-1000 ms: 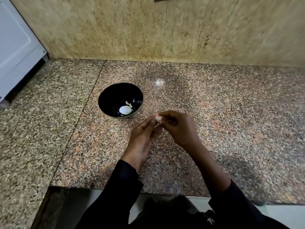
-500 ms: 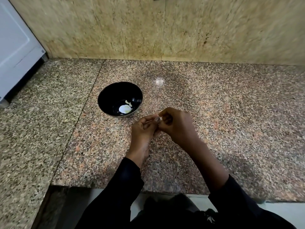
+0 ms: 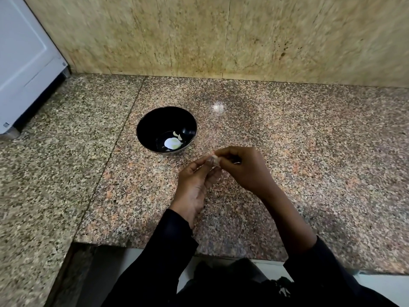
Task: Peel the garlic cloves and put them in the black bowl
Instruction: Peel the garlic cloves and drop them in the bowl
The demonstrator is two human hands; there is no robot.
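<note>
1. I see the left hand (image 3: pixel 194 182) raised over the granite counter (image 3: pixel 309 151), palm turned up towards me, thumb and forefinger brought together on a small pale garlic clove (image 3: pixel 215 161).
2. The right hand (image 3: pixel 245 168) meets it from the right, knuckles up, fingers curled in, and its fingertips pinch the same clove. Both hands are clamped on the one piece between them.
3. The clove is mostly hidden by the fingers; I can make out only a whitish scrap with a thin papery edge, so I cannot tell how much skin is left on it.
4. The clove is held above the counter, just near and to the right of the black bowl (image 3: pixel 150 120), not over it.
5. The black bowl stands upright on the counter, to the left of and beyond the hands, apart from them.
6. Inside the bowl, low on its near-right side, lie peeled cloves (image 3: pixel 178 135), small and pale, beside a bright round glare on the bottom.
7. Dark sleeves (image 3: pixel 172 247) cover both forearms up to the wrists; the right one is pushed farther back.
8. A yellowish stone wall (image 3: pixel 221 36) backs the counter on the far side.
9. A white appliance (image 3: pixel 24 63) stands at the far left.
</note>
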